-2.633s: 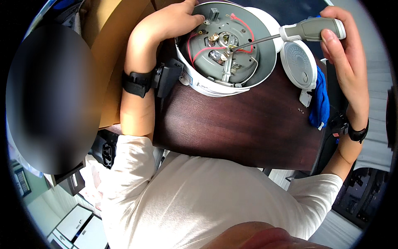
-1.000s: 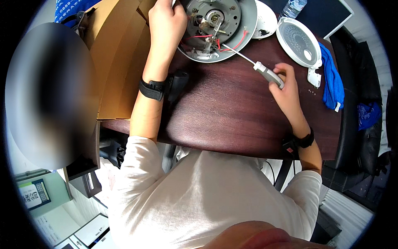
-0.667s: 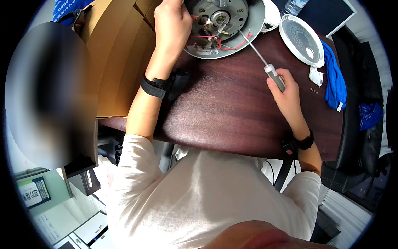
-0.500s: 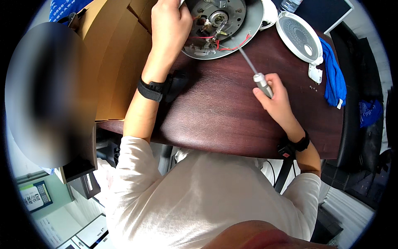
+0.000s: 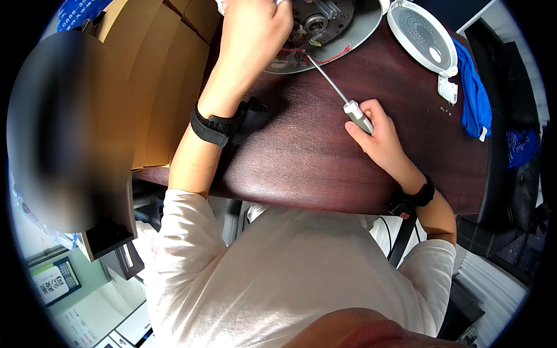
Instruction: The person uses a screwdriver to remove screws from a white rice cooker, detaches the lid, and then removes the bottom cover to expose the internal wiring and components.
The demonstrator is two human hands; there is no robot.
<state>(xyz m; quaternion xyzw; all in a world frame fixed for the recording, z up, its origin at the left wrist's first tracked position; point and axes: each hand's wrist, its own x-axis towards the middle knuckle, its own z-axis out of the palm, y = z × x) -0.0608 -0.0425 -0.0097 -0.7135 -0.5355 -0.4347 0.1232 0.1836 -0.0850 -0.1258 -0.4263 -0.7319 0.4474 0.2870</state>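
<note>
My right hand (image 5: 380,136) is closed round the grey handle of a screwdriver (image 5: 358,118). Its metal shaft points up and left, and the tip is among red wires (image 5: 333,57) inside an opened round appliance base (image 5: 362,37). In the middle of that base is a dark metal disc (image 5: 336,26) with a round hub. My left hand (image 5: 258,29) is at the left side of the base, fingers curled round something white at the top edge of the view. What it grips is mostly hidden.
A white round lid (image 5: 400,43) with a grey inner panel lies at the right, a blue cloth (image 5: 473,95) beside it. Several tiny parts (image 5: 445,109) lie near the cloth on the dark brown table (image 5: 290,139). A cardboard box (image 5: 162,81) stands at the left.
The screwdriver tip has moved left, deeper among the red wires. My left hand has shifted right in the picture, covering more of the base; the view itself has moved slightly.
</note>
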